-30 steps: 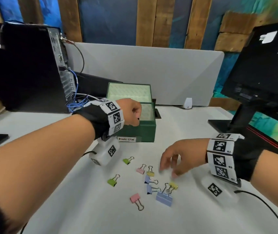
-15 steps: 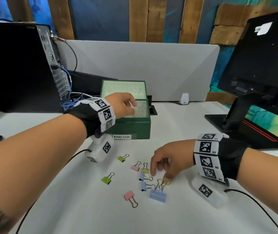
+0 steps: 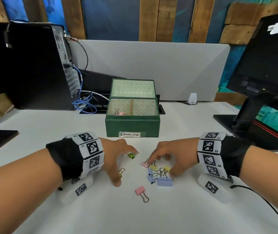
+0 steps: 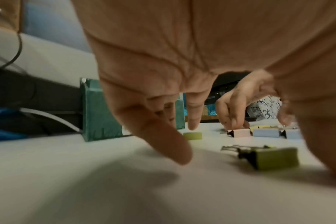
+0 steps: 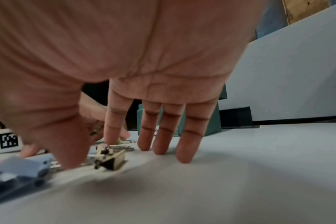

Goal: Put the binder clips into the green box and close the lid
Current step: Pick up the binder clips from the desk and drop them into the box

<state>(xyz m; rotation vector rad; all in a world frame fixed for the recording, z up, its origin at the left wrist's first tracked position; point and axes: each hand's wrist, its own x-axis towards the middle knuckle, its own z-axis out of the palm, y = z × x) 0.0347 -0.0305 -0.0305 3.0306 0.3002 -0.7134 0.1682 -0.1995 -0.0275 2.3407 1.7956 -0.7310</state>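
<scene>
The green box point(image 3: 132, 127) stands open on the desk, its lid upright behind it, with a pink clip point(image 3: 121, 113) in its left compartment. My left hand point(image 3: 126, 167) hovers spread over two green clips: one point(image 3: 131, 155) by the index fingertip, the other point(image 3: 121, 173) beside the thumb, close up in the left wrist view point(image 4: 269, 157). It holds nothing. My right hand point(image 3: 160, 168) reaches down with straight fingers onto a cluster of pink point(image 3: 145, 164), yellow point(image 3: 167, 168) and blue clips point(image 3: 164, 181). Its index finger touches the cluster. A yellow clip point(image 5: 111, 160) lies between thumb and index finger, not pinched.
A loose pink clip point(image 3: 140, 191) lies nearer to me. A computer tower point(image 3: 33, 68) with blue cables point(image 3: 82, 105) stands at the back left. A monitor stand point(image 3: 246, 122) is on the right, a grey divider panel point(image 3: 151, 65) behind the box.
My left hand left the box and came down to the table over the green clips. The right hand stayed over the cluster, its fingers lowering onto the clips.
</scene>
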